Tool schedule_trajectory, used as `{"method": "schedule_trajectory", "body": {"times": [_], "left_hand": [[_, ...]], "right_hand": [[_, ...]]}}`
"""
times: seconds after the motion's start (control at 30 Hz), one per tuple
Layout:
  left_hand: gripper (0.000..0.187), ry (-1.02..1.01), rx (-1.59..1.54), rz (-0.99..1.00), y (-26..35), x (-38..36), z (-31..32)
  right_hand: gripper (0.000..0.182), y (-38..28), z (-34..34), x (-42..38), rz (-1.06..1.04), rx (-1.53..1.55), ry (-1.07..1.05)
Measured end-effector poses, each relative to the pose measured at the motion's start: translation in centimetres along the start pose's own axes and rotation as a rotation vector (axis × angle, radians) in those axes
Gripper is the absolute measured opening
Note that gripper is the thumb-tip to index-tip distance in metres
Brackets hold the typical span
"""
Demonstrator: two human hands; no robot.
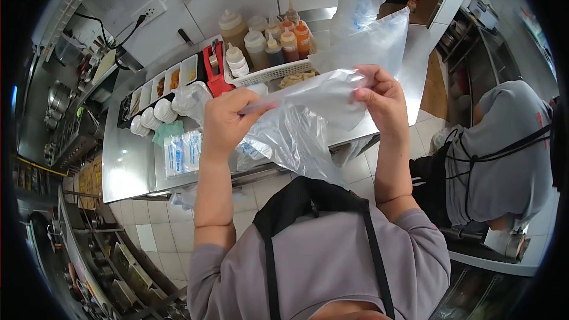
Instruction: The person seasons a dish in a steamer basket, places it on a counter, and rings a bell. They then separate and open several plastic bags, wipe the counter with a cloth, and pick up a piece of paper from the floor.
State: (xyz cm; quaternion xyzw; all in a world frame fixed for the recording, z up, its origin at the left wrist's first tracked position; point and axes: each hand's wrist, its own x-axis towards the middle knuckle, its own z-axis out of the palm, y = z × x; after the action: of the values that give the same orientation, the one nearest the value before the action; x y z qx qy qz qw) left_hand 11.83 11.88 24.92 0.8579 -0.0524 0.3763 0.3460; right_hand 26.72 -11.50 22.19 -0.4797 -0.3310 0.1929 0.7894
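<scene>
A clear plastic bag is stretched between my two hands, above the front edge of the steel counter. My left hand is closed, pinching one end of the bag between thumb and fingers. At the other end my right hand grips the bag's edge, fingers bent and thumb pressed to the film. Loose, crumpled film hangs below, close to my black apron. Behind the bag, part of some pale yellowish food shows on the counter.
A white basket holds several sauce bottles. More plastic bags stand at the counter's right. To the left are a red holder, food trays, stacked white lids and blue-printed packets. A co-worker bends at the right.
</scene>
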Motion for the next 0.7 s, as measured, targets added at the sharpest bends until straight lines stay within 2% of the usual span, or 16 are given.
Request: {"method": "schedule_trajectory", "body": {"times": [0.03, 0.1, 0.13, 0.2, 0.27, 0.3, 0.33, 0.4, 0.5, 0.57, 0.6, 0.67, 0.7], "left_hand": [[0.022, -0.04, -0.019, -0.007, -0.9, -0.5, 0.1], [0.019, -0.083, -0.041, -0.009, -1.7, -1.0, 0.2], [0.019, -0.1, -0.011, -0.004, -1.7, -1.1, 0.3], [0.02, -0.117, 0.018, 0.002, -1.8, -1.2, 0.5], [0.029, -0.138, 0.25, -0.046, -1.8, -1.2, 0.9], [0.029, -0.138, 0.249, -0.045, -1.5, -0.6, 1.2], [0.035, -0.01, 0.38, 0.154, -0.9, 0.6, 1.8], [0.042, 0.123, 0.51, 0.351, 0.8, 1.5, 3.3], [0.05, 0.094, 0.208, 0.341, 3.2, 1.1, 7.2], [0.042, -0.004, -0.291, 0.071, 2.5, -0.1, 10.0], [0.042, 0.0, -0.293, 0.075, 2.4, -0.5, 10.3], [0.026, -0.315, -0.638, -0.223, 2.4, -1.2, 10.7], [0.026, -0.315, -0.641, -0.217, 2.3, -1.3, 10.7]], "right_hand": [[0.036, -0.1, 0.0, 0.0, -0.003, -0.001, 0.002], [0.025, -0.4, 0.0, 0.1, -0.113, -0.131, 0.139], [0.025, -0.4, -0.1, 0.2, -0.114, -0.133, 0.142], [0.013, -0.5, -0.4, 0.4, -0.146, -0.197, 0.015], [0.008, -0.6, -0.1, 0.5, -0.143, -0.205, 0.027], [0.005, -0.6, 0.2, 0.6, -0.14, -0.212, 0.037], [0.005, -0.7, 0.6, 0.7, -0.14, -0.214, 0.036], [0.011, -0.6, 1.7, 0.7, -0.179, -0.331, 0.009], [0.016, -0.1, 2.5, 0.8, -0.299, -0.507, -0.076], [0.017, -0.1, 2.4, 0.6, -0.391, -0.578, -0.102], [0.017, -0.5, 2.2, 0.2, -0.394, -0.582, -0.103], [0.015, -1.8, 1.4, -0.7, -0.218, -0.276, -0.006], [0.018, -1.6, 0.5, -0.8, -0.297, -0.195, -0.023]]}}
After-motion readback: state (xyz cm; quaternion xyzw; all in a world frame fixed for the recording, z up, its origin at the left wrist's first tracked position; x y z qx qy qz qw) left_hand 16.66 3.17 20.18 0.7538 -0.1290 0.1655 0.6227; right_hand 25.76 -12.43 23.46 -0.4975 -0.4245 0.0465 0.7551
